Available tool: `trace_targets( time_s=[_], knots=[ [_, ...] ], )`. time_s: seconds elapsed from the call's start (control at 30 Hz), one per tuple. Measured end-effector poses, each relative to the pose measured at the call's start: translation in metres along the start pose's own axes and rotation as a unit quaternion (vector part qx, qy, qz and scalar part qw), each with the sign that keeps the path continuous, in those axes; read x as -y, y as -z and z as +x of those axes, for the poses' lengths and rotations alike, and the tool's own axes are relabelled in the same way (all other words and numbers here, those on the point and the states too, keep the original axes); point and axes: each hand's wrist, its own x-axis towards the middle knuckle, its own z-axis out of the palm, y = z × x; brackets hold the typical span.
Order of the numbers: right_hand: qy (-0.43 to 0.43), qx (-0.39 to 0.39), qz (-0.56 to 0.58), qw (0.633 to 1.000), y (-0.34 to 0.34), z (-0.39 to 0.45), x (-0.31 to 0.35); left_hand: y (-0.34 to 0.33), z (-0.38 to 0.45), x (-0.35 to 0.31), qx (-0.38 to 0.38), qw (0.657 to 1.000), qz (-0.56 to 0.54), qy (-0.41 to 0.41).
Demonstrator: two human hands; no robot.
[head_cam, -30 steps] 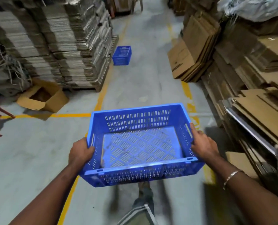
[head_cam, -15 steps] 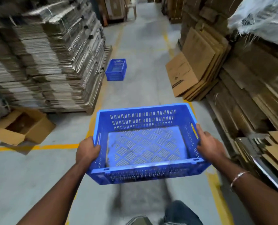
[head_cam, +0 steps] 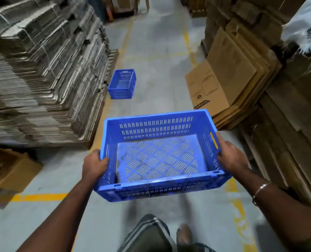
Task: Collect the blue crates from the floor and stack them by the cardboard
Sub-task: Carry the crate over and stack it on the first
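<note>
The second blue crate point(head_cam: 122, 84) on the floor now lies nearer than before, beside the stacked cardboard point(head_cam: 42, 73). The left hand point(head_cam: 94, 165) and right hand point(head_cam: 231, 157) clasp the carried crate point(head_cam: 160, 155) by its side walls, fingers curled. Leaning cartons point(head_cam: 229, 75) narrow the aisle. The lower frame is blurred.

Both arms extended forward; left hand point(head_cam: 94, 165) and right hand point(head_cam: 232, 157) each in closed grip, apart, level.

An open brown box point(head_cam: 9, 170) sits beside yellow floor lines point(head_cam: 40, 197).
</note>
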Motion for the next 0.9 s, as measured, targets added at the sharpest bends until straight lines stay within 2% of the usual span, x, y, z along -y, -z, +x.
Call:
trace_targets(
  time_s=[0.4, 0.67, 0.9],
  knots=[
    [-0.054, 0.023, 0.023, 0.998, 0.026, 0.331, 0.087, -0.043, 0.327, -0.109, 0.015, 0.999, -0.039, -0.008],
    [-0.047, 0.022, 0.054, 0.997, 0.05, 0.522, 0.153, -0.034, 0.534, -0.182, 0.018, 0.999, -0.035, -0.013],
    [-0.024, 0.036, 0.069, 0.997, 0.036, 0.707, 0.2, -0.053, 0.703, -0.225, 0.011, 0.999, -0.03, 0.004]
  ],
)
